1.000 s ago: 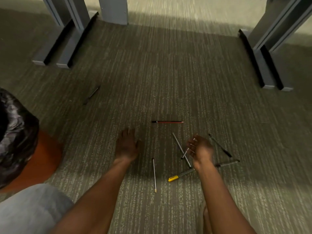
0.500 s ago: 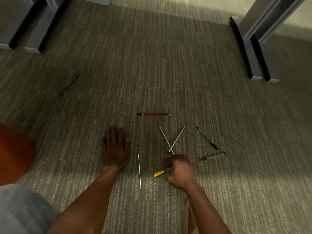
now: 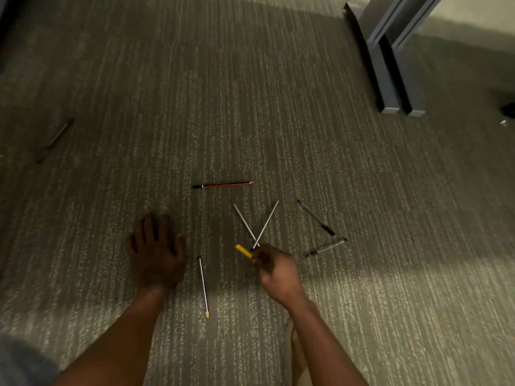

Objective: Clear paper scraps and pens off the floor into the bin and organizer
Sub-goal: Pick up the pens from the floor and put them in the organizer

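My right hand (image 3: 274, 267) is closed around a pen with a yellow cap (image 3: 243, 251), lifted off the carpet, only its yellow end showing. My left hand (image 3: 156, 250) lies flat on the carpet, fingers spread, holding nothing. Between the hands lies a silver pencil (image 3: 203, 286). Two silver pens (image 3: 257, 225) cross just beyond my right hand. A red pencil (image 3: 223, 185) lies farther out. A black pen (image 3: 316, 217) and a clear pen (image 3: 326, 247) lie to the right. Another dark pen (image 3: 54, 140) rests far left.
Grey desk feet (image 3: 390, 87) stand at the upper right. A small dark object (image 3: 508, 110) and a white scrap (image 3: 503, 122) sit at the right edge. Grey cloth (image 3: 19, 363) shows at the bottom left corner. Striped carpet covers the floor.
My right hand came down on the yellow-capped pen, closed on it and lifted it. The view shifted right, so the orange bin with its black bag left the frame.
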`<state>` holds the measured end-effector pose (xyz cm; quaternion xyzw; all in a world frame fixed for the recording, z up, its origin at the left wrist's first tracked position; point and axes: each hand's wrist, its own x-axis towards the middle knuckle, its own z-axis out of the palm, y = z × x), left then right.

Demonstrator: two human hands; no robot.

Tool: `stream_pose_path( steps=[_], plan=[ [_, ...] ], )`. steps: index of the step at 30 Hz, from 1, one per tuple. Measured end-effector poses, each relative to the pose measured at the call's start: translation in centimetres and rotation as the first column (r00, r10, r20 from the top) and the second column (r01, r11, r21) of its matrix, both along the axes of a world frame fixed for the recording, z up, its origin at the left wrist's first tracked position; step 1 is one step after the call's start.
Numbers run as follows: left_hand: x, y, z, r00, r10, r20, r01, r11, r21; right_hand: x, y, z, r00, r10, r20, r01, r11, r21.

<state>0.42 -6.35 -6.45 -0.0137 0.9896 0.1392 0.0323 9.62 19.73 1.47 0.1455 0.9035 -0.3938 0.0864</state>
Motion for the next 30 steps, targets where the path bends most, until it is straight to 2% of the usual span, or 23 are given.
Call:
stream_pose_path(
  steps=[2, 6, 10, 13, 16, 18, 21, 23, 25, 26, 28, 29, 30],
  plan=[
    [0.0, -0.1, -0.3, 1.0, 0.001, -0.005, -0.001, 1.0, -0.006, -0.2, 1.7, 0.3, 0.994, -0.088, -0.064, 0.088, 0.996, -0.005],
    [-0.1, -0.2, -0.5, 1.0, 0.005, -0.006, -0.005, 1.0, -0.008, -0.8, 6.1, 0.2, 0.961, -0.225, -0.163, 0.241, 0.966, 0.089],
    [-0.1, -0.3, -0.7, 1.0, 0.008, -0.014, -0.008, 1.0, -0.012, -2.2, 9.6, 0.1, 0.937, -0.343, -0.066, 0.35, 0.923, 0.161],
    [-0.1, -0.3, -0.9, 1.0, 0.009, -0.027, -0.009, 1.0, 0.003, -3.5, 11.9, 0.5, 0.874, -0.485, -0.02, 0.467, 0.83, 0.304],
    [0.0, -0.3, -0.9, 0.999, 0.009, -0.04, -0.008, 1.0, 0.011, -4.8, 13.1, 0.8, 0.869, -0.495, 0.012, 0.449, 0.799, 0.4],
    [0.0, -0.2, -0.8, 0.999, 0.008, -0.045, -0.007, 1.0, 0.01, -5.5, 13.3, 0.6, 0.796, -0.602, 0.059, 0.547, 0.758, 0.356],
    [0.1, -0.1, -0.4, 0.998, 0.018, -0.053, -0.017, 1.0, 0.023, -6.0, 12.8, -0.3, 0.55, -0.799, 0.243, 0.772, 0.598, 0.217],
    [0.1, 0.0, -0.3, 0.998, 0.023, -0.06, -0.021, 0.999, 0.031, -6.4, 12.1, -0.8, 0.425, -0.841, 0.335, 0.876, 0.475, 0.083],
    [0.2, 0.0, -0.3, 0.998, 0.022, -0.065, -0.02, 0.999, 0.031, -6.7, 11.9, -1.0, 0.358, -0.853, 0.38, 0.93, 0.363, -0.061],
    [0.2, -0.1, -0.4, 0.998, 0.02, -0.066, -0.019, 0.999, 0.026, -6.7, 11.8, -0.6, 0.356, -0.849, 0.391, 0.932, 0.351, -0.087],
    [0.2, -0.1, -0.5, 0.998, 0.018, -0.065, -0.017, 1.0, 0.023, -6.1, 12.0, 0.1, 0.496, -0.804, 0.327, 0.864, 0.492, -0.101],
    [0.1, -0.1, -0.6, 0.998, 0.018, -0.064, -0.017, 1.0, 0.025, -6.0, 12.3, 0.5, 0.523, -0.783, 0.338, 0.852, 0.499, -0.16],
    [0.1, -0.1, -0.7, 0.998, 0.019, -0.065, -0.018, 1.0, 0.025, -6.3, 12.4, 0.5, 0.567, -0.74, 0.363, 0.82, 0.547, -0.166]
  ],
)
